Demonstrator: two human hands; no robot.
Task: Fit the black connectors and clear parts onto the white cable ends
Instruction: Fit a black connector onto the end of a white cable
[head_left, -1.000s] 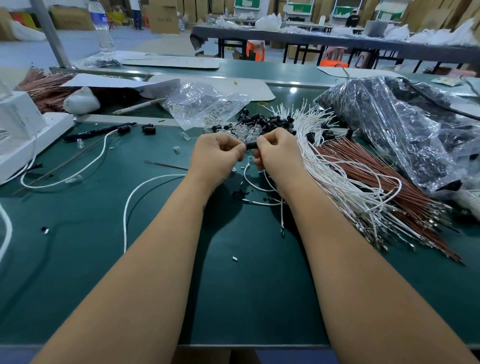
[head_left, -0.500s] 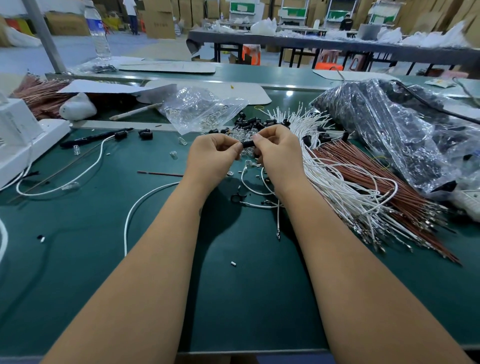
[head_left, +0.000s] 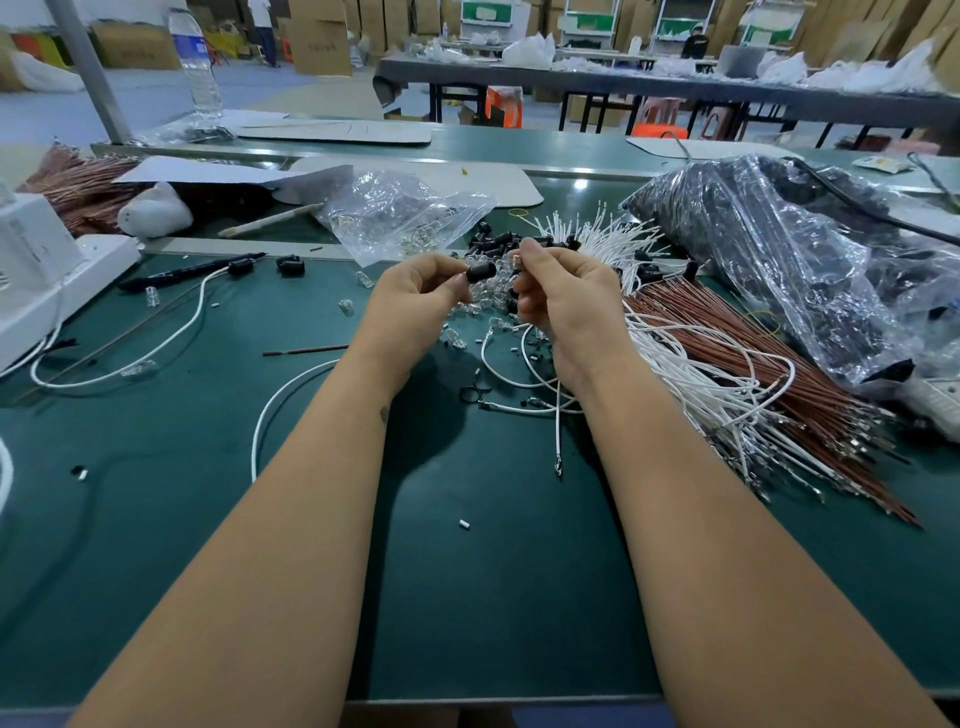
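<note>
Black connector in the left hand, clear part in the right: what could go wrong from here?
1. The left hand pinches the connector only at one end, so it could slip and drop among the loose clear parts below.
2. The right hand holds a clear part at its fingertips, nearly hidden; misalignment would be hard to see.
3. White cables loop under the right wrist and could snag or drag.

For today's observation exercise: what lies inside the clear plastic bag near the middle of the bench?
The clear plastic bag holds small clear parts gathered in its lower end. Glare and creases hide the rest, so their number cannot be told.
</note>
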